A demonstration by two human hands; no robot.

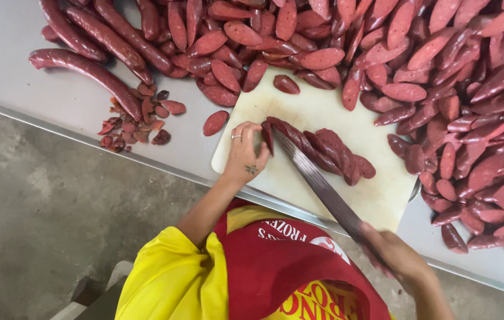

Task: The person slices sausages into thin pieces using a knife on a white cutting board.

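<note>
Sausage (317, 148) on the white cutting board (347, 112) is the item under your hands; it lies across the board's middle, its right portion already in overlapping slanted slices and its left end pinned by your left hand.

Far left, several whole sausages (95, 44) lie on the grey surface (3, 59). Just beside them, near the surface edge, sits a small heap of dark trimmed end pieces (136, 121). A single oval slice (215, 122) lies between that heap and the board.

Your left hand (245, 155) rests on the board's left part. Its grip is closed on the sausage's left end, fingers curled over it; a ring shows on one finger.

The long knife (317, 184) runs diagonally from the sausage down toward the board's near edge. Its tip end meets the sausage right next to your left fingers.

Your right hand (397, 255) is at the lower right, beyond the board's near edge, its grip clamped around the knife handle.

Behind and right of the board, a large pile of cut slices (441, 65) covers the surface, touching the board's far and right edges. One loose slice (286, 84) lies on the board's far part.
</note>
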